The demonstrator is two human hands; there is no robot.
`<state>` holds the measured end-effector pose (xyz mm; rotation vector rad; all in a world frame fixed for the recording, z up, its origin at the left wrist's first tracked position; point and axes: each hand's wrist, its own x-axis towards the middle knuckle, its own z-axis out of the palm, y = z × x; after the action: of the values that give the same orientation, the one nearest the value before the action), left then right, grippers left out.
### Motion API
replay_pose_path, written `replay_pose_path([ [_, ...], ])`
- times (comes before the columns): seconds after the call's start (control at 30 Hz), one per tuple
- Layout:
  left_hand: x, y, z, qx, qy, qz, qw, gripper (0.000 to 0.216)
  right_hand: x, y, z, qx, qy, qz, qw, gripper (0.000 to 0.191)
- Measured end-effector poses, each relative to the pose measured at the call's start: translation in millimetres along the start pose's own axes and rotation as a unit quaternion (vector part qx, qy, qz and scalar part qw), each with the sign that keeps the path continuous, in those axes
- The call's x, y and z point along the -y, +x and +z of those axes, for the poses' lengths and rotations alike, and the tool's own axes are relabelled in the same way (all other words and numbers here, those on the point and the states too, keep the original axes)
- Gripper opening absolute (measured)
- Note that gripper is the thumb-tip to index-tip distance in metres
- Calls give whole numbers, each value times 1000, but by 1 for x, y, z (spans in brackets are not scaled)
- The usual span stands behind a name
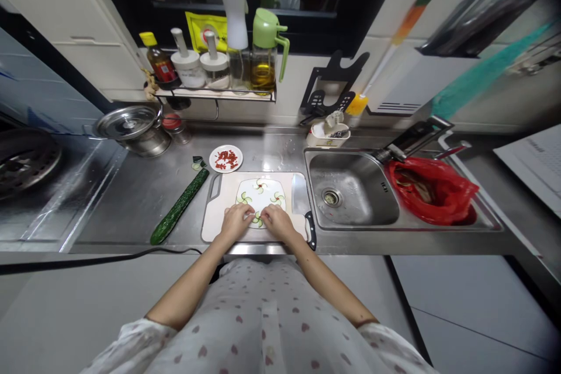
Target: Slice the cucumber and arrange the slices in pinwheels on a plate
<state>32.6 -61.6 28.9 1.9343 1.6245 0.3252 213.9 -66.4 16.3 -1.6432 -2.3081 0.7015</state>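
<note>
A white plate [262, 191] lies on a pale cutting board [219, 225]. Thin cucumber slices [258, 220] form pinwheels on it, each near a side of the plate; the far one has a red bit at its middle. My left hand [237, 221] is at the plate's near left, fingers drawn together beside the near pinwheel. From the right, my right hand [279, 223] meets the same pinwheel with thumb and fingers pinched. Whatever is between the fingertips is too small to make out. A knife [302, 198] with a black handle rests along the board's right edge.
Left of the board lies a long cucumber [179, 207], near a small plate [226, 159] of chopped red pieces. A steel pot [135, 128] stands at the back left. On the right are a sink [350, 187] and a red plastic bag [432, 190]. Bottles [263, 52] fill a wall shelf.
</note>
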Motion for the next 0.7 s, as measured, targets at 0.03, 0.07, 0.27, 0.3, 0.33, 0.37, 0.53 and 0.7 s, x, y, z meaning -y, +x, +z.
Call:
replay_pose_path([
  [0.03,-1,0,1,4,3,-6,1000,12,1,1,1,4,-7,0,1000,13],
  [0.07,-1,0,1,7,5,-11,1000,12,1,1,2,7,-14,-1,1000,14],
  [0.27,-6,3,3,9,21,-28,999,12,4,2,4,26,-43,-2,999,17],
  [0.3,-6,4,3,10,24,-28,999,12,4,2,5,29,-48,-2,998,17],
  [0.33,-6,5,4,12,26,-28,999,12,4,2,5,32,-53,-2,998,17],
  [0.37,-6,5,5,14,28,-28,999,12,4,2,5,34,-57,-2,998,17],
  [0.53,-7,6,9,25,40,-26,999,14,5,2,6,37,-73,-4,997,19],
  [0.7,-9,7,11,31,51,-31,998,14,7,2,6,37,-86,-3,996,23],
])
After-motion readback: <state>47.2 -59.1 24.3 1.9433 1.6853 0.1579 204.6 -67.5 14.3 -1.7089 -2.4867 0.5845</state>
